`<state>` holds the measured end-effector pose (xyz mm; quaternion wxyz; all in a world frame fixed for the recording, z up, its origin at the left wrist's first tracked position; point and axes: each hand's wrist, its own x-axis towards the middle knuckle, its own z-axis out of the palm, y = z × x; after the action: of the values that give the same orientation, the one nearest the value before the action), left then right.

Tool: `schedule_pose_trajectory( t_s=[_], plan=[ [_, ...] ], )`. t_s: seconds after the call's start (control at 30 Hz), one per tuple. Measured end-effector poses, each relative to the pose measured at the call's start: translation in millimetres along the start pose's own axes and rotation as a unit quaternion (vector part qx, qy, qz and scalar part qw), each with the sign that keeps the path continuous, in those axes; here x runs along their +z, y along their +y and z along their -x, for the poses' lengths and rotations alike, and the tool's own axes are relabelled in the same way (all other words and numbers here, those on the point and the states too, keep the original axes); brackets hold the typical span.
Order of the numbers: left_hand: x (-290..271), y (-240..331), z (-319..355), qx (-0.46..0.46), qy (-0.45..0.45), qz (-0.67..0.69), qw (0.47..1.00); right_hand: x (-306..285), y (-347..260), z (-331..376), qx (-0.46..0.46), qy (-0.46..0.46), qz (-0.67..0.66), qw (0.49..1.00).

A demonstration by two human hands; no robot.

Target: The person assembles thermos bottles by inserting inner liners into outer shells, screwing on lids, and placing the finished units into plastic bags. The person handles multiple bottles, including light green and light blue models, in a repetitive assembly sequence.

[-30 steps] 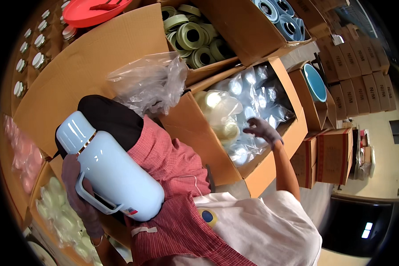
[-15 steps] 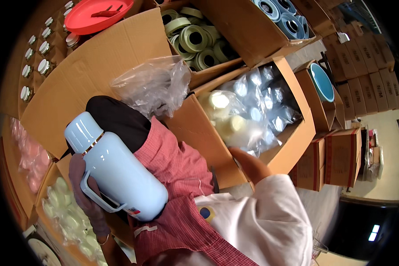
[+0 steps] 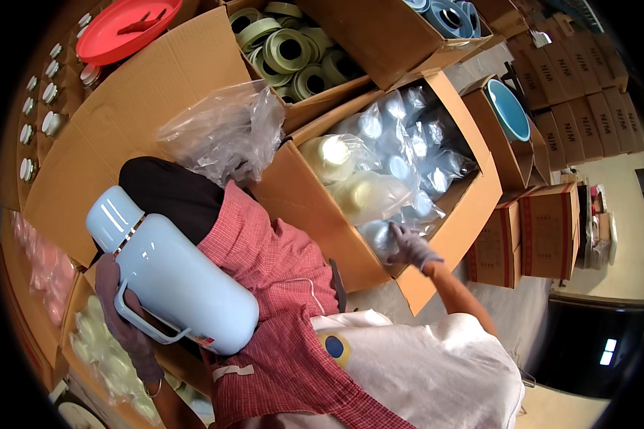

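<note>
A light blue thermos flask (image 3: 182,279) with a matching cup-shaped cap lies slanted across my lap. My left hand (image 3: 122,311), in a grey-purple glove, is closed round its handle side. Over the near corner of an open carton (image 3: 322,236), my gloved right hand (image 3: 413,249) has its fingers curled against a pale blue cup (image 3: 378,237) in clear plastic. Beside that cup lie two cream-coloured cups (image 3: 361,194) in bags, and several more blue bagged ones (image 3: 398,168) fill the carton.
A crumpled clear bag (image 3: 225,132) lies between the carton and a large cardboard flap (image 3: 132,114). Behind are green rings (image 3: 288,51), blue rings (image 3: 447,20) and a red basin (image 3: 125,32). Bagged green parts (image 3: 104,350) sit at lower left; stacked cartons (image 3: 547,225) stand right.
My right hand, hidden at the carton's near side before, now shows at a bagged blue cup at the corner. My left hand keeps the flask. The whole view has shifted slightly.
</note>
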<state>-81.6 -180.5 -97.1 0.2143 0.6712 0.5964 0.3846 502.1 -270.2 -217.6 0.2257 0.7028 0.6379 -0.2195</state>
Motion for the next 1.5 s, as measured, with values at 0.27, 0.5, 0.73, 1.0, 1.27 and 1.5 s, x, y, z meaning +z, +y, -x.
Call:
schedule_pose_trajectory(
  t_s=[0.27,0.5,0.73,1.0,1.27,1.5],
  plan=[
    [-42,-1,-32,-0.003,-0.064,0.08,0.995,-186,-97,9,-0.121,-0.348,-0.338,0.866],
    [-31,-43,-123,0.033,-0.054,0.352,0.934,-388,-322,-113,-0.451,-0.26,-0.686,0.508],
    [-31,-41,-162,0.119,-0.018,0.177,0.977,-522,-504,-176,-0.479,-0.258,-0.792,0.277],
    [-10,-89,-195,0.059,0.193,0.152,0.968,-414,-499,-122,-0.528,0.2,-0.597,0.569],
    [2,-70,-199,-0.069,0.045,-0.179,0.98,-310,-461,-158,-0.512,0.139,-0.5,0.684],
    [-29,-102,-107,-0.024,0.104,0.35,0.93,-268,-414,-201,-0.364,0.455,-0.123,0.803]
  ],
)
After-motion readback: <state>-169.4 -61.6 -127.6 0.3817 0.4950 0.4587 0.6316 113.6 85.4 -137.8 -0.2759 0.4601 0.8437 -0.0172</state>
